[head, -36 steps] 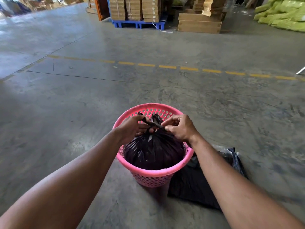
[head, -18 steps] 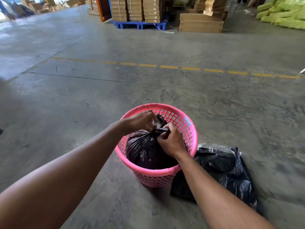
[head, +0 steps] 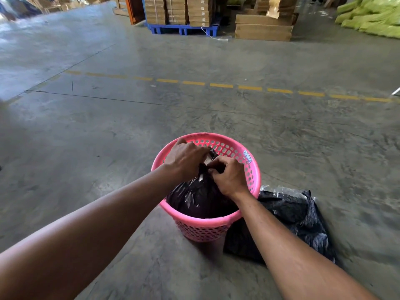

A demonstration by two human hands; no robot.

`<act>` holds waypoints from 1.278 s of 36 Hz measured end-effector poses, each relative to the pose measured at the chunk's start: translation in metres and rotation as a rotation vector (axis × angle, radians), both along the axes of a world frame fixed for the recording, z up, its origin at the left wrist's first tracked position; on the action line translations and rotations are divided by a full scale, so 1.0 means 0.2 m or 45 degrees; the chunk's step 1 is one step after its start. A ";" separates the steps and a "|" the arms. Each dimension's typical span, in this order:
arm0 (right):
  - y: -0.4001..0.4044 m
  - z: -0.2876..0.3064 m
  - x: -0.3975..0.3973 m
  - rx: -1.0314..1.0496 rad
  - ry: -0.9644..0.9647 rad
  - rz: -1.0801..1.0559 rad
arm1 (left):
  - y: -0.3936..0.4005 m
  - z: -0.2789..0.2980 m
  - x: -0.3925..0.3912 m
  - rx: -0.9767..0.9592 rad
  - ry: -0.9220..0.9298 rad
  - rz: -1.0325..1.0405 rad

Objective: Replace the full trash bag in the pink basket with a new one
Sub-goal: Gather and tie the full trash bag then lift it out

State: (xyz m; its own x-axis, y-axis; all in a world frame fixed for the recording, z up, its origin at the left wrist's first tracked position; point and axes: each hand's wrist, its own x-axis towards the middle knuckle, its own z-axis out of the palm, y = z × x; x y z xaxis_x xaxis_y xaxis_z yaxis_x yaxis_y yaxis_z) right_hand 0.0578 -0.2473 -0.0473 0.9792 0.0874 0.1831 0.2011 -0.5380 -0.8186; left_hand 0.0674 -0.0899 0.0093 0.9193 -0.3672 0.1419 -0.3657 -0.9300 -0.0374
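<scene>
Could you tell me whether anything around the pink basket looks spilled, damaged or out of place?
Nothing spilled or damaged. The one loose item is a crumpled black plastic bag lying on the grey concrete floor, touching the pink perforated plastic basket.

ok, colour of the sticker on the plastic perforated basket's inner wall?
Blue-and-white patterned sticker on the pink basket, head view.

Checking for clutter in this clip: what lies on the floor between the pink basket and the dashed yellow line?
Nothing: in the head view, only bare concrete floor lies between the pink basket and the dashed yellow line.
</scene>
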 end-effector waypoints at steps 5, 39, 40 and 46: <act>-0.02 0.03 0.04 -0.076 -0.013 0.013 | 0.06 -0.07 0.07 -0.011 -0.087 0.062; -0.29 -0.13 -0.10 -0.135 0.262 -0.783 | 0.04 -0.26 0.04 -0.324 0.387 0.121; -0.29 -0.13 -0.10 -0.117 0.256 -0.798 | 0.03 -0.25 0.04 -0.329 0.392 0.121; -0.27 -0.11 -0.10 -0.109 0.191 -0.886 | 0.03 -0.17 0.04 -0.446 0.286 0.075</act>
State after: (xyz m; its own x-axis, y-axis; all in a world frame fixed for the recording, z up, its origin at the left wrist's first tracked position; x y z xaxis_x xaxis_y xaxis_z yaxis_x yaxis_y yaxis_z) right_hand 0.0377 -0.3006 -0.0701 0.8273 -0.5582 0.0623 -0.3236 -0.5643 -0.7595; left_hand 0.0759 -0.0839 -0.0238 0.9596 -0.2783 0.0423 -0.2745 -0.8919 0.3595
